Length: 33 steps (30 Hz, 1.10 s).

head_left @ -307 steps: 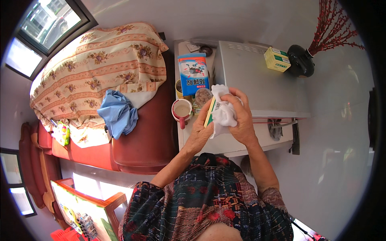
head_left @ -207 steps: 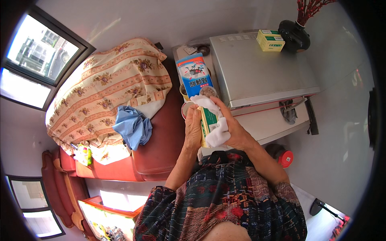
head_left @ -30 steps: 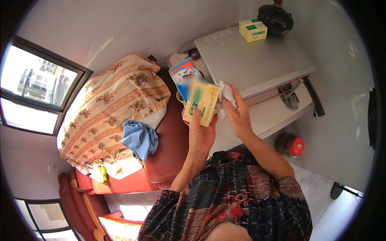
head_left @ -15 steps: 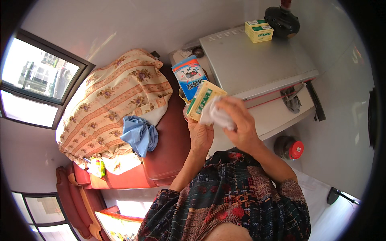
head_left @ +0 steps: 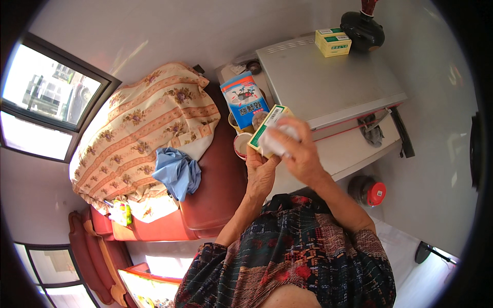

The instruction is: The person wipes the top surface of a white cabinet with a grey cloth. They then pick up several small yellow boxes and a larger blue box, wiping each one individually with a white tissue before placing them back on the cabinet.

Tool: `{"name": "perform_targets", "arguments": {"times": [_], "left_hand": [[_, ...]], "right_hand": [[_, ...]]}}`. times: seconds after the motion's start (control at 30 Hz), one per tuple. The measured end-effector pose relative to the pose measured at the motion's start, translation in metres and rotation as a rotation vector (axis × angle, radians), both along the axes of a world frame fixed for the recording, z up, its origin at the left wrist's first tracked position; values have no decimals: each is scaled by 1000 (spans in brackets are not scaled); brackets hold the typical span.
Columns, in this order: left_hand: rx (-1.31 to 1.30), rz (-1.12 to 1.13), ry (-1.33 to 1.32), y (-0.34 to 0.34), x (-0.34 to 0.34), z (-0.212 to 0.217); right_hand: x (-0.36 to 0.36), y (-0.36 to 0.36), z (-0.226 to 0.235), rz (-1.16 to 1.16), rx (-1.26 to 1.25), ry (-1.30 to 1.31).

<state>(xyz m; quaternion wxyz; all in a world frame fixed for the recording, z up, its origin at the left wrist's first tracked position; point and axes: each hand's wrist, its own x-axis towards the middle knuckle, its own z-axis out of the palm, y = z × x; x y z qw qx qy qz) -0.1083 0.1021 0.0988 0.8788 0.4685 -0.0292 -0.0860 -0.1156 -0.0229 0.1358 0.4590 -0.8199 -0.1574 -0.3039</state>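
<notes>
My left hand (head_left: 259, 173) grips a small yellow and green carton (head_left: 255, 139) from below and holds it tilted in front of me. Pressed against the carton's face is a white cloth (head_left: 276, 139), which my right hand (head_left: 302, 155) holds; those fingers are slightly blurred. The cloth covers part of the carton. Just beyond lie a blue and red packet (head_left: 244, 98) and a white cup with a red rim (head_left: 241, 146). A round brownish object (head_left: 259, 119) shows between the packet and the carton.
A grey metal cabinet (head_left: 328, 82) bears two similar yellow cartons (head_left: 333, 43) and a black vase (head_left: 362, 32). A red-lidded jar (head_left: 376, 194) stands on the right. At left, a red sofa (head_left: 215, 200) carries a floral cover (head_left: 149, 123) and a blue cloth (head_left: 177, 173).
The carton has turned in my left hand, from its broad printed face to a narrower side with a barcode. It has shifted slightly right and down, uncovering the cup. My right hand keeps the cloth on it.
</notes>
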Motion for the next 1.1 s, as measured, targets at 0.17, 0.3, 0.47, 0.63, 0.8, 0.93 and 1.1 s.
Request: {"name": "perform_targets", "arguments": {"times": [0.17,0.3,0.47,0.63,0.8,0.93,1.1], "left_hand": [[95,6,-76,1,0,2],[373,76,-233,10,6,-10],[527,101,-495,11,11,-12],[688,97,-422,15,7,-25],[539,60,-271,22,8,-25],[356,-10,-147,13,10,-9],[122,-107,-3,2,16,0]], "right_hand": [[7,-5,2,-86,58,86],[-3,4,22,101,-172,85],[19,-9,26,-21,-266,182],[20,0,25,-44,-258,280],[11,7,10,161,-121,157],[13,3,-4,-74,-82,21],[8,1,-21,-124,-70,-144]]}}
